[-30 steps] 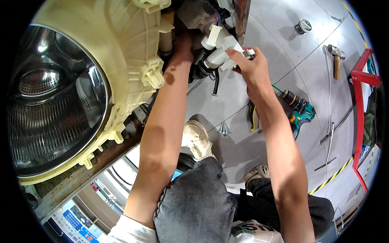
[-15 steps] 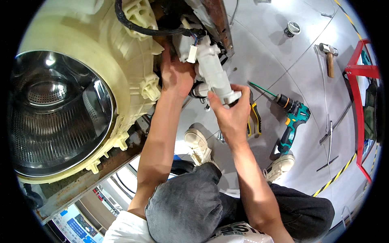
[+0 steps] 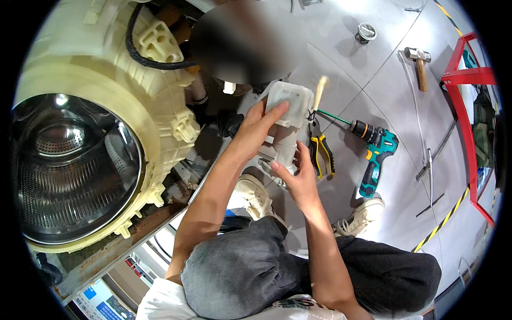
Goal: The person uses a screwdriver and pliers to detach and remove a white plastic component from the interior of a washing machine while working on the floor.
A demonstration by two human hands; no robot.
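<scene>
A long white plastic machine part (image 3: 287, 140) with a box-shaped end is held out over the floor, in front of my knees. My left hand (image 3: 257, 128) grips the box end, its thumb lying across the top face. At the lower end, my right hand (image 3: 300, 178) closes round the part with thumb and fingers. Beside the part a cream-coloured stick-like piece (image 3: 320, 92) points upward, slightly blurred; I cannot tell whether it is attached. To the left stands the opened washing machine, its cream plastic tub (image 3: 160, 122) around a shiny steel drum (image 3: 74, 176).
Right of my hands lie yellow-black pliers (image 3: 322, 154) and a teal cordless drill (image 3: 377, 154) with a green bit. Farther off are a hammer (image 3: 420, 68), a small round tub (image 3: 366, 33) and a red metal frame (image 3: 469, 77). A blurred oval hides part of the machine's upper right.
The white part has come away from beside the tub, toward me and onto open floor space. My left hand has come out of the machine and now grips its box end.
</scene>
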